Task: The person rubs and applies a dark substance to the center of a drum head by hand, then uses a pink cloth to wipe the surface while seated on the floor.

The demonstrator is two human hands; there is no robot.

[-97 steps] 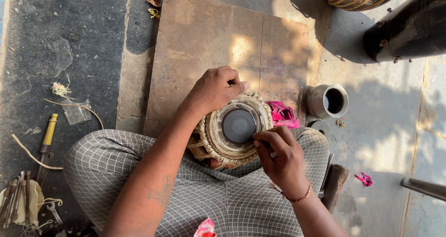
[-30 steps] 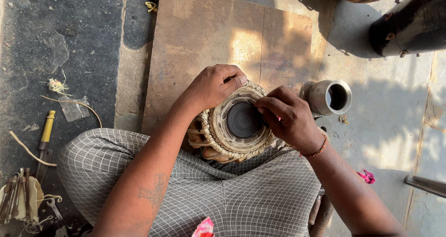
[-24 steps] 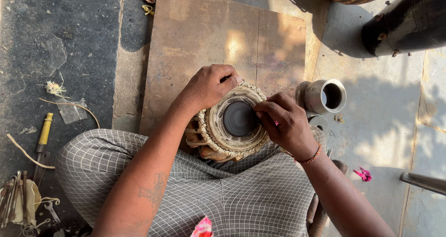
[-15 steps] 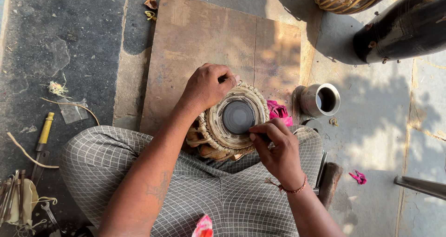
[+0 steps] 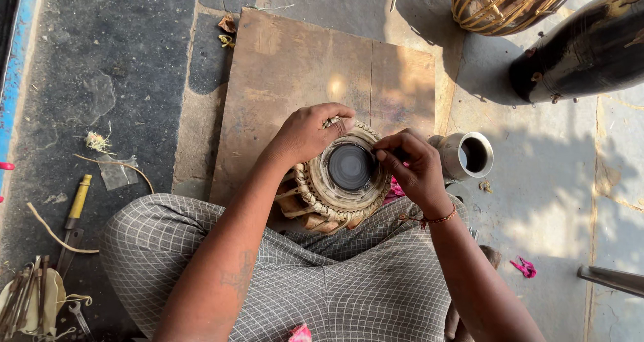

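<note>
A small hand drum [image 5: 339, 181] with a black round patch on its skin and a braided rim rests against my lap, which is covered by checked cloth. My left hand [image 5: 310, 133] grips the drum's far-left rim and steadies it. My right hand [image 5: 411, 166] is at the right edge of the drum head, its fingertips pinched together and touching the skin beside the black patch. Whether the fingers pinch something small I cannot tell. A bit of pink cloth [image 5: 396, 190] peeks out under the right hand.
A brown wooden board [image 5: 302, 67] lies on the stone floor beyond the drum. A small metal cup [image 5: 467, 155] stands to the right. Another strapped drum [image 5: 503, 3] and a dark drum body [image 5: 583, 50] lie at the top right. Hand tools [image 5: 40, 288] lie at the lower left.
My right hand moved from the drum's lower-right side up to the right edge of the skin. My left hand stayed on the rim. The view shifted slightly.
</note>
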